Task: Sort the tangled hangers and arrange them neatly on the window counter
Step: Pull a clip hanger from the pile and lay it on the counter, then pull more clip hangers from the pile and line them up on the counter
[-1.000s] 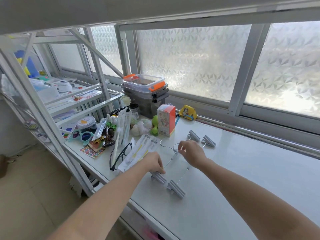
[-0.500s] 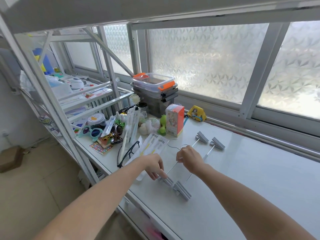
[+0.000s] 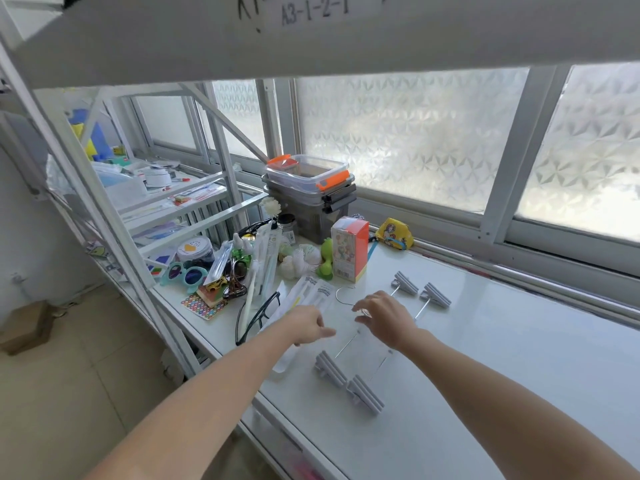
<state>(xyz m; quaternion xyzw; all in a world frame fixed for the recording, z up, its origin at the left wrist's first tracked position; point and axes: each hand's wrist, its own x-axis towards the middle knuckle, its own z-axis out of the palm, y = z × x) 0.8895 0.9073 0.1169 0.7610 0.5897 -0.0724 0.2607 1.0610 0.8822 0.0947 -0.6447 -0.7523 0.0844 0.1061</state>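
Two wire clip hangers (image 3: 346,344) lie side by side on the white window counter (image 3: 502,368). Their grey clips sit at the far end (image 3: 404,282) and at the near end (image 3: 365,394). Their wire hooks (image 3: 341,295) point left toward the clutter. My right hand (image 3: 386,318) is over the middle of the hangers, with thumb and forefinger curled close around the base of the hooks. Whether they pinch the wire is unclear. My left hand (image 3: 308,325) hovers just left of the hangers with its fingers loosely apart and nothing in it.
Clutter fills the counter's left end: a white packet (image 3: 304,296), black glasses (image 3: 258,315), an orange-and-white carton (image 3: 349,249), green toys (image 3: 325,258), stacked lidded boxes (image 3: 310,188) and a yellow pouch (image 3: 394,233). A white metal rack (image 3: 114,216) stands at the left. The counter's front edge (image 3: 277,410) drops to the floor.
My left hand has lifted off the near grey clip and moved up and left. My right hand stays at the hook base. The camera view has tilted and shifted.
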